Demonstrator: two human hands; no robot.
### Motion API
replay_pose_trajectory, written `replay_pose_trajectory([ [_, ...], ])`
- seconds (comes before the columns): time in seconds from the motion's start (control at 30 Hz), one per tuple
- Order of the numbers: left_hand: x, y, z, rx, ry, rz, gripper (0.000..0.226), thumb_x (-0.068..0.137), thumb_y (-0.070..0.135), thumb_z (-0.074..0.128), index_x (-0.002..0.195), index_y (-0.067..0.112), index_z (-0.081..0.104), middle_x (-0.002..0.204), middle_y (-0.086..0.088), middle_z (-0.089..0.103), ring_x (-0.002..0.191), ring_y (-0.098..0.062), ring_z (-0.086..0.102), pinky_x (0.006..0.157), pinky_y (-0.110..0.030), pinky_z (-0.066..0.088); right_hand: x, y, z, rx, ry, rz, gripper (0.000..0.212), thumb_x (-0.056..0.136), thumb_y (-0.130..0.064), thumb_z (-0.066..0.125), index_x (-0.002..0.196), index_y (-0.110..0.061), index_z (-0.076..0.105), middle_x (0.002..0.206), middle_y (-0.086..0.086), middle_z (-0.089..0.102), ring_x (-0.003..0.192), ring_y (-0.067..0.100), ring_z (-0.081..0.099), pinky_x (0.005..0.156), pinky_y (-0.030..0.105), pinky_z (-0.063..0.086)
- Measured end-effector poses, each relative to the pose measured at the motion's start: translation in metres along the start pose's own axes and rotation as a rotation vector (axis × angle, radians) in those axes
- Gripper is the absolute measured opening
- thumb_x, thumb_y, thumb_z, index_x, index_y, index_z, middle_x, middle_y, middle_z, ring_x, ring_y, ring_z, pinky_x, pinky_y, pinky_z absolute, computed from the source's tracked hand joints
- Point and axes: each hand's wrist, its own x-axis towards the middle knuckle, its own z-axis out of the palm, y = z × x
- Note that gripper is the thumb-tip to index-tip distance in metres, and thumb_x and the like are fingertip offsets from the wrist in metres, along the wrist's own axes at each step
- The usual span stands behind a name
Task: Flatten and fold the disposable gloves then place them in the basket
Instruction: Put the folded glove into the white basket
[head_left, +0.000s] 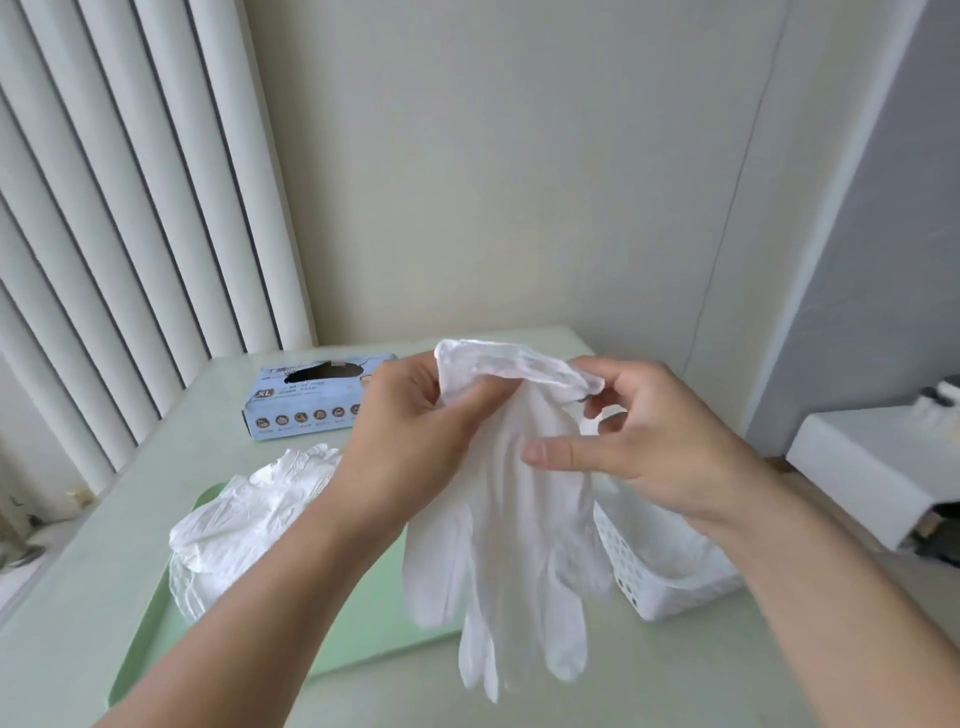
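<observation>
**A:** Entry, current item: one white disposable glove (498, 519) held up in the air above the table (675, 675), cuff at top, fingers hanging down. Handling notes?

**B:** Judged thin, near weightless, fully limp. It drapes and wrinkles under its own weight, so no stiffness to rely on. Film probably clings to itself; the cuff looks bunched. Best hold: the cuff rim, one pinch at each side, so the body hangs straight before it is laid flat.

**A:** Left hand (410, 441)?

**B:** Fingers curled in, thumb closed against them, pinching the left part of the cuff. Mostly closed.

**A:** Right hand (649, 447)?

**B:** Fingertips pinch the right end of the cuff. Thumb extended, lying across the glove's palm area and touching it. Partly closed; remaining fingers loosely bent.

**A:** Other stock?

**B:** Crumpled pile of white gloves (249, 514) on the pale green tray (156, 639), to the left, partly behind the left forearm. Blue glove box (306, 400), marked XL, farther back on the table.

**A:** Destination?

**B:** White perforated basket (660, 577), to the right, just beyond the hanging glove. Its contents are hidden by the right hand.

**A:** Stage, as judged?

**B:** Spreading the cuff; flattening not yet done, no fold made.
</observation>
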Motion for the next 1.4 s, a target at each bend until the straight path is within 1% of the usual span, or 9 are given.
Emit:
replay_pose_trajectory([
  [0.13, 0.006, 0.016, 0.024, -0.034, -0.079, 0.048, 0.011, 0.092, 0.025, 0.074, 0.094, 0.016, 0.08, 0.088, -0.003, 0.079, 0.083, -0.021, 0.077, 0.072, -0.036, 0.061, -0.015, -0.006, -0.016, 0.347, 0.126, -0.035, 0.029, 0.081, -0.015, 0.077, 0.101, 0.006, 0.073, 0.105, 0.02, 0.075, 0.099, 0.027, 0.073, 0.089, 0.041, 0.057],
  [0.27, 0.015, 0.027, 0.044, -0.122, -0.177, 0.061, 0.014, 0.091, 0.02, 0.075, 0.104, 0.014, 0.078, 0.097, -0.008, 0.079, 0.093, -0.027, 0.076, 0.085, -0.042, 0.061, -0.024, -0.016, -0.048, 0.331, 0.184, -0.037, 0.043, 0.079, -0.025, 0.078, 0.105, 0.009, 0.07, 0.112, 0.035, 0.066, 0.101, 0.041, 0.068, 0.088, 0.058, 0.05],
  [0.43, 0.05, 0.04, 0.062, -0.174, -0.224, -0.043, 0.008, 0.093, 0.019, 0.072, 0.096, 0.018, 0.079, 0.09, -0.007, 0.078, 0.072, -0.02, 0.072, 0.057, -0.025, 0.054, -0.007, -0.019, -0.088, 0.437, 0.19, 0.031, 0.031, 0.079, -0.013, 0.073, 0.107, 0.0, 0.074, 0.107, 0.017, 0.076, 0.094, 0.022, 0.074, 0.082, 0.029, 0.06],
  [0.67, 0.123, 0.017, 0.098, -0.221, -0.197, -0.313, 0.02, 0.09, 0.022, 0.076, 0.108, 0.013, 0.077, 0.106, -0.006, 0.078, 0.086, -0.019, 0.075, 0.067, -0.025, 0.059, 0.061, 0.016, -0.128, 0.47, 0.158, 0.245, 0.036, 0.091, -0.008, 0.068, 0.124, 0.005, 0.066, 0.118, 0.021, 0.071, 0.099, 0.03, 0.071, 0.085, 0.037, 0.06],
  [0.77, 0.152, 0.013, 0.102, -0.231, -0.144, -0.241, 0.028, 0.091, 0.024, 0.075, 0.115, 0.009, 0.075, 0.106, -0.007, 0.078, 0.092, -0.022, 0.075, 0.074, -0.029, 0.06, 0.088, 0.022, -0.139, 0.405, 0.213, 0.189, 0.029, 0.091, -0.008, 0.07, 0.117, 0.004, 0.069, 0.114, 0.02, 0.072, 0.095, 0.028, 0.071, 0.092, 0.04, 0.057],
  [0.87, 0.165, 0.013, 0.102, -0.255, -0.148, -0.166, 0.038, 0.094, 0.025, 0.073, 0.122, -0.001, 0.069, 0.113, -0.018, 0.075, 0.092, -0.029, 0.07, 0.084, -0.041, 0.055, 0.099, 0.023, -0.149, 0.296, 0.247, 0.083, 0.012, 0.09, -0.011, 0.072, 0.102, -0.01, 0.072, 0.093, 0.007, 0.075, 0.082, 0.019, 0.071, 0.08, 0.033, 0.056],
  [1.03, 0.139, -0.037, 0.105, -0.149, -0.241, -0.043, 0.016, 0.095, 0.016, 0.07, 0.106, 0.006, 0.077, 0.103, -0.014, 0.077, 0.087, -0.022, 0.071, 0.086, -0.041, 0.058, 0.07, 0.072, -0.145, 0.2, 0.196, 0.012, 0.014, 0.087, -0.002, 0.073, 0.101, -0.001, 0.072, 0.103, 0.018, 0.073, 0.094, 0.026, 0.068, 0.092, 0.039, 0.053],
  [1.2, 0.08, -0.114, 0.107, 0.268, -0.466, 0.16, 0.005, 0.084, 0.013, 0.083, 0.086, 0.017, 0.081, 0.087, 0.007, 0.079, 0.081, -0.001, 0.069, 0.081, -0.025, 0.056, 0.01, 0.146, -0.129, -0.069, -0.121, 0.15, 0.016, 0.081, 0.004, 0.079, 0.091, -0.009, 0.079, 0.09, 0.01, 0.078, 0.084, 0.013, 0.069, 0.082, 0.027, 0.055],
  [1.4, 0.049, -0.124, 0.119, 0.595, -0.732, 0.339, 0.009, 0.09, 0.034, 0.074, 0.095, 0.027, 0.079, 0.094, 0.016, 0.075, 0.082, 0.006, 0.063, 0.08, -0.028, 0.054, -0.012, 0.146, -0.127, -0.435, -0.405, 0.165, 0.017, 0.083, -0.013, 0.072, 0.088, -0.027, 0.08, 0.096, -0.011, 0.076, 0.095, 0.008, 0.07, 0.093, 0.039, 0.054],
])
